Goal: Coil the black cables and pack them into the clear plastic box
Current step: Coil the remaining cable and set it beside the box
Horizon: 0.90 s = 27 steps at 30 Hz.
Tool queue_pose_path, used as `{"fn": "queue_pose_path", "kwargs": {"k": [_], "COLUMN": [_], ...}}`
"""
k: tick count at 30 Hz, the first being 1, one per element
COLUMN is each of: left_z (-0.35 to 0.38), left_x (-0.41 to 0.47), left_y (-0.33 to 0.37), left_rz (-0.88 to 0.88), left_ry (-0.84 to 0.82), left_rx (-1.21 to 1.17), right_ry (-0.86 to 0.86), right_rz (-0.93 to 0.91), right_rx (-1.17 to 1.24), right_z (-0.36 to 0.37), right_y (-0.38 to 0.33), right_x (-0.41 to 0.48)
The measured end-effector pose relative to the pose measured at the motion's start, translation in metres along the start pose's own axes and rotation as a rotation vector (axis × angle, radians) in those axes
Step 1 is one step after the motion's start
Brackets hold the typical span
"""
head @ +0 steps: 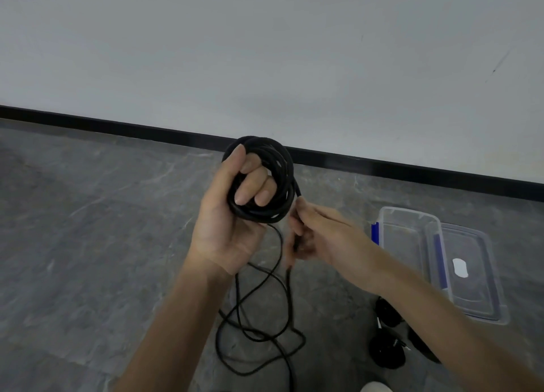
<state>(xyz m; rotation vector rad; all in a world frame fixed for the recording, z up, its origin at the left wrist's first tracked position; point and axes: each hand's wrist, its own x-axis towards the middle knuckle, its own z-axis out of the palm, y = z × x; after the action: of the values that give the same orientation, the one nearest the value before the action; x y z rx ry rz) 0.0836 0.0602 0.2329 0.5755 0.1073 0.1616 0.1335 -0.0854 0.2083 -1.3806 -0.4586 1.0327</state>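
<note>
**Now: coil in the left hand, strand pinched in the right**

Curled fingers (244,191) of the left hand (226,215) pass through the middle of a black cable coil (282,167) and grip it, palm up, at chest height in front of the white wall (265,53). Just beside it, the right hand (321,235) pinches the strand (298,193) where it leaves the coil; its fingertips are blurred. Below the hands, the loose cable (253,334) hangs down and lies in tangled loops on the grey floor (88,244). To the right, well apart from the coil, the clear plastic box (409,212) sits open on the floor, its lid (471,303) touching it on the far side. The right forearm partly hides more wound cables (387,352) lying near the box.
</note>
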Motion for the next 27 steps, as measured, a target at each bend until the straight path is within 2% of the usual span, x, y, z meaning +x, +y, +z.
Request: {"fn": "queue_pose_path", "kwargs": {"k": [6, 9, 17, 23, 27], "left_z": [0.003, -0.002, -0.003, -0.008, -0.018], "left_x": [0.001, 0.003, 0.004, 0.003, 0.007], "left_y": [0.004, 0.008, -0.007, -0.020, -0.020], "left_rz": [0.128, 0.214, 0.344, 0.388, 0.315], "left_ry": [0.170, 0.286, 0.510, 0.431, 0.351], "left_rx": [0.048, 0.187, 0.590, 1.070, 1.277], "right_ry": [0.034, -0.024, -0.029, -0.010, 0.054], "right_rz": [0.100, 0.157, -0.001, -0.061, -0.120], "right_rx": [-0.208, -0.410, -0.714, -0.738, -0.764], "right_z": [0.007, 0.017, 0.034, 0.033, 0.022], "right_y": [-0.001, 0.004, 0.004, 0.002, -0.001], "right_x": [-0.003, -0.004, -0.004, -0.008, -0.010]}}
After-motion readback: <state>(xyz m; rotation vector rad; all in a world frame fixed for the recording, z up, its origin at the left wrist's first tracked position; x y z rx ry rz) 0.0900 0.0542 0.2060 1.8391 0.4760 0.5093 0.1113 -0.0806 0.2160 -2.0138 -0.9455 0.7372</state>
